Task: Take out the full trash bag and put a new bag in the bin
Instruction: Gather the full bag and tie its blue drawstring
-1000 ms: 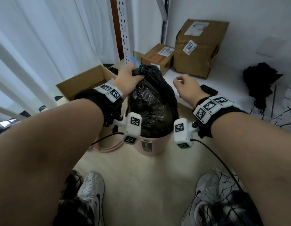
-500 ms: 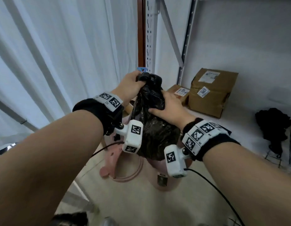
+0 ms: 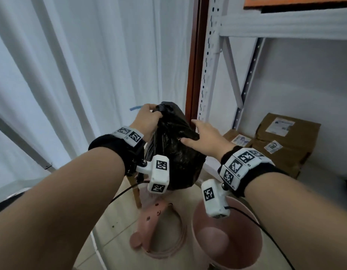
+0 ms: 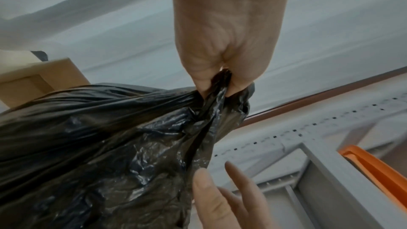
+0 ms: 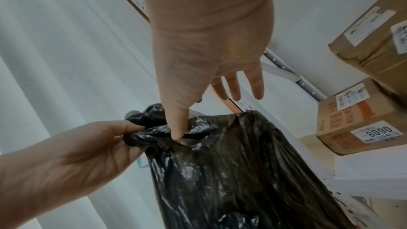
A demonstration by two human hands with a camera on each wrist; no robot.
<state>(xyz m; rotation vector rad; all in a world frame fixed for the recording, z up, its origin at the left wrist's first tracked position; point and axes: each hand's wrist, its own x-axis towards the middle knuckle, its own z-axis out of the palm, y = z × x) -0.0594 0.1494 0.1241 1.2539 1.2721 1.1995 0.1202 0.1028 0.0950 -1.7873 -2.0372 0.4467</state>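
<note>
A full black trash bag [image 3: 174, 151] hangs in the air, lifted clear of the pink bin [image 3: 227, 240] below it. My left hand [image 3: 147, 117] grips the bag's gathered, twisted neck [image 4: 218, 83] at the top. My right hand [image 3: 203, 137] lies on the bag's right shoulder with straight, spread fingers [image 5: 255, 83], its thumb pressing the plastic near the neck [image 5: 178, 128]. The bin stands on the floor with no bag in it. Its pink lid ring [image 3: 159, 230] lies on the floor to the left.
White curtains [image 3: 81, 75] hang behind and to the left. A white metal shelf rack [image 3: 211, 55] rises just right of the bag, beside a brown post. Taped cardboard boxes [image 3: 285, 141] sit on its low shelf. An orange item [image 4: 374, 168] lies on the upper shelf.
The bag has risen out of the bin and now hangs clear above it. My right hand moved from the air onto the bag's side, its fingers now spread. The view tilted upward.
</note>
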